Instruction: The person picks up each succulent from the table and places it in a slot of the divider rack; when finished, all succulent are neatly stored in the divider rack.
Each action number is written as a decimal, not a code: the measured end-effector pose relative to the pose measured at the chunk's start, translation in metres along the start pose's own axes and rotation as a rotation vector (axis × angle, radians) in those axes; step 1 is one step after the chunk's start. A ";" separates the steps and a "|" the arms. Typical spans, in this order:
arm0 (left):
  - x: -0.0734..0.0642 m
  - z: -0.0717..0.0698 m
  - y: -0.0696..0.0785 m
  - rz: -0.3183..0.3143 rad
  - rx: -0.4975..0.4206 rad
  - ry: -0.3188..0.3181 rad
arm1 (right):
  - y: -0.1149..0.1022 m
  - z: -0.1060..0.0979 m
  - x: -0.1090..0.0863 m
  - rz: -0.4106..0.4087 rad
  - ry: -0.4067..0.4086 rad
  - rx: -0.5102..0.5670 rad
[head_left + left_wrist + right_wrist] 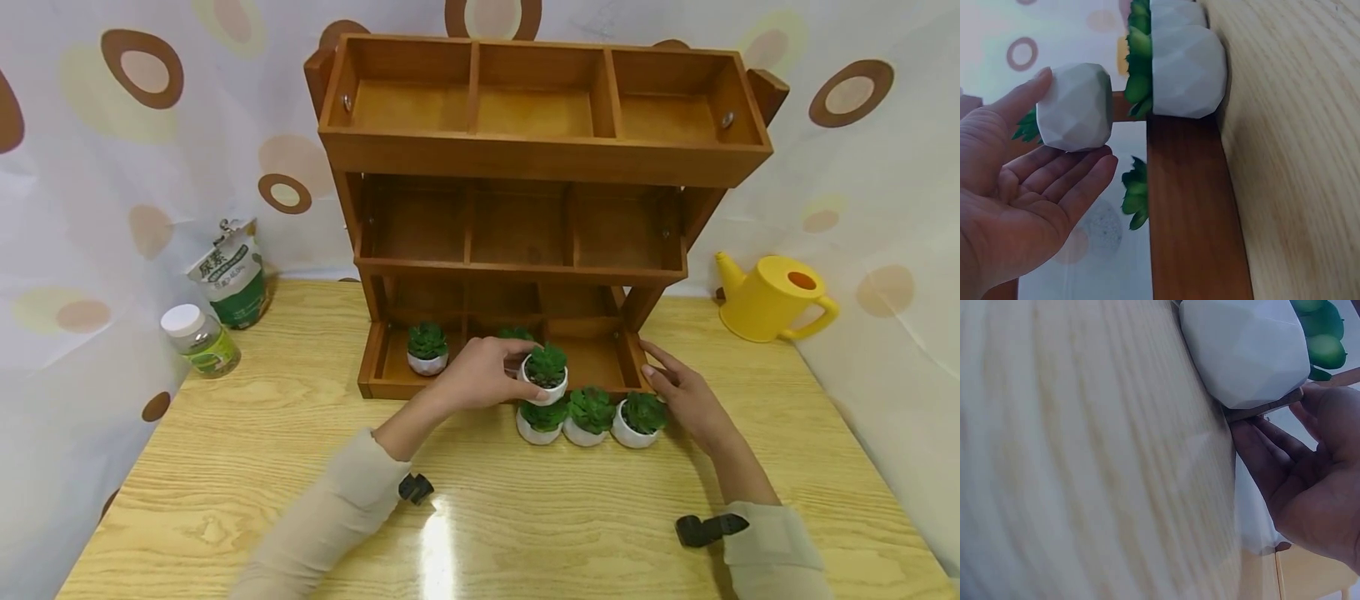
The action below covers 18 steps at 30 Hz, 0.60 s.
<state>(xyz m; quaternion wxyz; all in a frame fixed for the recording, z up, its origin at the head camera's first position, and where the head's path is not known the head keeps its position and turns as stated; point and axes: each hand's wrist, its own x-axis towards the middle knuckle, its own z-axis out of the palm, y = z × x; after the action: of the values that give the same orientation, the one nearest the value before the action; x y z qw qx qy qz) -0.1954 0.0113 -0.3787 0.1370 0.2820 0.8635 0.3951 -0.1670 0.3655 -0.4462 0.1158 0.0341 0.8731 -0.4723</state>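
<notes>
Three potted plants (590, 412) before shelf (540, 160); jar (207, 345) and pouch (238, 282) left, watering can (767, 300) right.

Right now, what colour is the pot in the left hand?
The pot is white with flat facets, clearest in the left wrist view.

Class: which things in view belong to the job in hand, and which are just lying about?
Seemingly part of the job:
wooden shelf, touched by the right hand
plant in the left hand
three plants before the shelf
two plants in its bottom tier

Apparently just lying about:
yellow watering can
jar
printed bag
</notes>
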 end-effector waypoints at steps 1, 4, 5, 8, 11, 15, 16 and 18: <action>0.002 0.002 0.000 0.004 0.000 0.000 | 0.000 0.000 0.000 0.000 0.001 -0.001; 0.006 0.006 0.002 -0.003 0.004 0.003 | 0.000 -0.001 0.000 0.001 0.001 0.001; 0.008 0.007 0.002 -0.009 0.005 0.005 | 0.000 -0.001 0.000 0.003 0.000 0.002; 0.013 0.009 0.004 -0.018 0.013 0.014 | 0.000 0.000 0.000 0.005 0.001 0.002; 0.019 0.010 0.006 -0.016 0.025 0.021 | 0.000 -0.001 0.000 0.005 0.003 -0.003; 0.027 0.013 0.008 -0.011 0.040 0.019 | 0.000 -0.001 0.000 0.004 0.002 -0.003; 0.029 0.015 0.009 -0.009 0.042 0.017 | 0.000 -0.001 0.000 0.004 0.002 -0.002; 0.032 0.017 0.012 -0.004 0.048 0.009 | -0.001 0.000 0.000 0.003 0.000 0.006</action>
<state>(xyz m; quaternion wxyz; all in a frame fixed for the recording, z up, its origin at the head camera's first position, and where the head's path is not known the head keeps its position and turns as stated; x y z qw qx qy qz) -0.2091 0.0470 -0.3815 0.1273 0.2819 0.8738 0.3752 -0.1672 0.3655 -0.4456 0.1165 0.0359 0.8715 -0.4750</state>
